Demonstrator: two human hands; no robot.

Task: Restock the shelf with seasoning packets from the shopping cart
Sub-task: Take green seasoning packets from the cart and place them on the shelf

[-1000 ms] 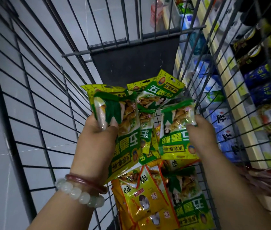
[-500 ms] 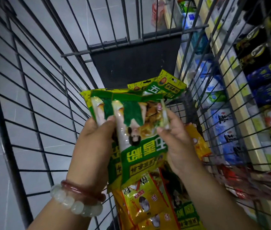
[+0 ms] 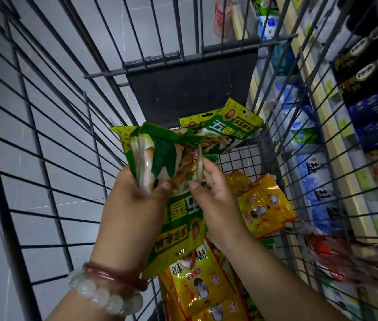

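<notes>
— So what is the person doing over there?

— Standing over the shopping cart (image 3: 44, 126), both arms reaching into the basket. The left hand (image 3: 134, 205) is gripping a stack of green seasoning packets (image 3: 171, 181), thumb curled over the front, fingers wrapped behind. The stack is being held upside down above the cart floor, fanning out a little at the far end.

— And the other hand?

— The right hand (image 3: 215, 195) is pinching the right edge of that same stack, thumb on the front and fingers tucked behind it. Both hands are closing on the bundle, nearly touching each other.

— Anything left in the cart?

— Yes, yellow packets (image 3: 262, 205) are lying on the wire floor just right of the right hand, more yellow ones (image 3: 199, 288) are sitting beneath the wrists, and another green packet (image 3: 229, 128) is leaning against the dark panel (image 3: 190, 89) at the far end.

— Where is the shelf?

— The shelf (image 3: 336, 140) is running along the right side, seen through the cart wires, with blue and white bags on it. Two bracelets (image 3: 109, 288) are sitting on the left wrist
</notes>
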